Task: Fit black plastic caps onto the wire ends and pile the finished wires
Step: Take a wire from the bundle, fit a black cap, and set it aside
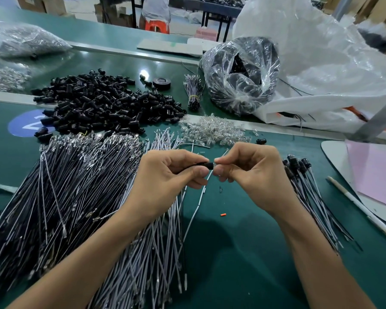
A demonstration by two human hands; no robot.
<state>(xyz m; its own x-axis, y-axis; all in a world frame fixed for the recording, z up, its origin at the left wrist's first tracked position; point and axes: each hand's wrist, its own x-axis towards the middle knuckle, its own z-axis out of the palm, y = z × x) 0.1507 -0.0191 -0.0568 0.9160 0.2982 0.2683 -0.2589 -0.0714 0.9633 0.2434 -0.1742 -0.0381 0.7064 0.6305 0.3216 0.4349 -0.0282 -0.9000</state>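
My left hand (167, 175) pinches a black plastic cap (206, 165) on a wire end, the wire running back under the palm. My right hand (252, 172) pinches the cap's other end between thumb and forefinger. Both hands meet above the green table (232, 253). A big heap of loose black caps (105, 103) lies at the far left. Uncapped black and grey wires (60, 197) fan out under my left arm. A smaller pile of capped wires (310, 188) lies to the right of my right hand.
Small clear parts (212, 130) are heaped beyond my hands. A tied wire bundle (193, 91), a tape roll (161, 82), a clear bag of black parts (241, 76) and a large white bag (321, 70) stand further back. A white stick (361, 208) and pink sheet (374, 175) lie right.
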